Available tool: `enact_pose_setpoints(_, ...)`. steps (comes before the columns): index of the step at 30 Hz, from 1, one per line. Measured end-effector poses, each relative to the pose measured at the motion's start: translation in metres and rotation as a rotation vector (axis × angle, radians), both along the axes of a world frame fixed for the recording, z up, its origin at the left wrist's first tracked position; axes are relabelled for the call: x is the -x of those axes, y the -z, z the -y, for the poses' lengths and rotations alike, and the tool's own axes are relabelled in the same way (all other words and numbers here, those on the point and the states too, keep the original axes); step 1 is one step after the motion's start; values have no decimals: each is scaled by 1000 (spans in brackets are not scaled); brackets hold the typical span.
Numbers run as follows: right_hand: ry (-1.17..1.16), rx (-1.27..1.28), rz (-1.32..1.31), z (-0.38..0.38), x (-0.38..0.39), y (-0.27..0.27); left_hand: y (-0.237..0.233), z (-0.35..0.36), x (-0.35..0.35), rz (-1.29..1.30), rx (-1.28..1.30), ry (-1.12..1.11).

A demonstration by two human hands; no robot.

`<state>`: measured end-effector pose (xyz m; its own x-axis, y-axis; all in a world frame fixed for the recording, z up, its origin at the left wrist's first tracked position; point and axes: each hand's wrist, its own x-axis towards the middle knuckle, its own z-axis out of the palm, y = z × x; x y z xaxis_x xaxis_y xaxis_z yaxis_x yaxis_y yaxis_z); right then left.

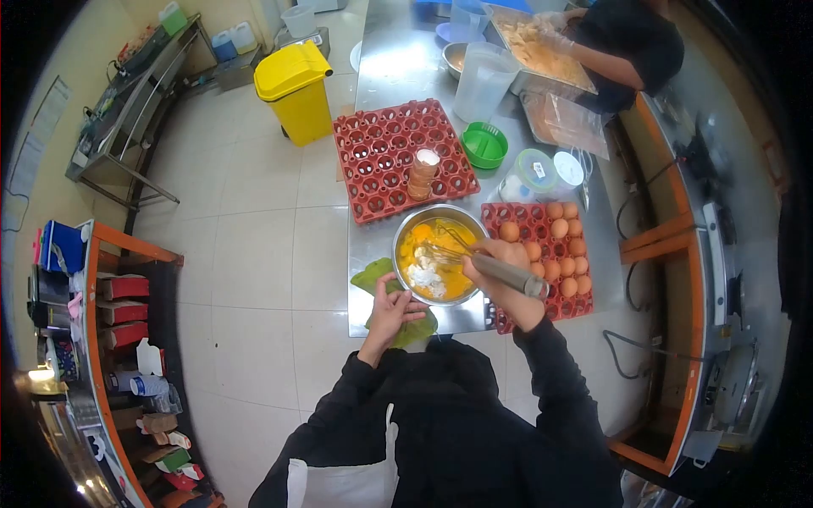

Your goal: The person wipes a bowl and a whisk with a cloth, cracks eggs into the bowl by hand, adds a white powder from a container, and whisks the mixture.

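My right hand (pixel 506 264) is wrapped round the thick handle of a whisk (pixel 513 277). Its wires dip into a steel mixing bowl (pixel 476 222) holding yellow eggs (pixel 453 273) and a heap of white powder (pixel 426 275). At the bowl's lower left rim is my left hand (pixel 395 310), fingers apart and nothing in them. Beneath that hand lies a green cloth (pixel 373 273) on the table. Brown eggs (pixel 568 286) fill part of a red egg tray (pixel 527 216) to the right of the bowl.
Cracked shells (pixel 421 178) are stacked on another red tray (pixel 381 135) behind the bowl. A green lid (pixel 484 146), a clear pitcher (pixel 485 83) and lidded tubs (pixel 536 169) stand farther back. Across the table, a co-worker's gloved hand (pixel 555 38) reaches into a food-filled tray (pixel 584 78). A yellow bin (pixel 296 93) stands left.
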<state>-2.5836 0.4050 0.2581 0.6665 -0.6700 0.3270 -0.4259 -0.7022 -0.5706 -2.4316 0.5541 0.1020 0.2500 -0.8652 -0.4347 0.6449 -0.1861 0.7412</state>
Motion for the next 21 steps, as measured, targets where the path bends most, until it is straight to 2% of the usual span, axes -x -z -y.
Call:
enact_pose_setpoints(4,-52,-135,-49,-14,9,-6,0,-1,0,-4,-2,-9)
enact_pose_setpoints(7,-84,-8,-18,-7,9,1,1,1,0,1,-1,-2)
enact_pose_setpoints(10,-95,-62,-125,-17,11,-10,0,1,-2,-1,-8,-6)
enact_pose_setpoints(13,-115,-38,-38,-5,13,4,0,1,0,5,-9,8)
enact_pose_setpoints(14,-110,47,-100,-3,13,7,-1,1,0,14,-8,13)
enact_pose_setpoints(17,-114,43,-183,-16,8,-9,-1,1,-2,23,-6,5)
enact_pose_setpoints(20,-109,-9,-4,4,11,16,0,0,-1,29,-13,25)
enact_pose_setpoints(21,-99,7,-73,1,11,11,0,1,-2,34,-13,24)
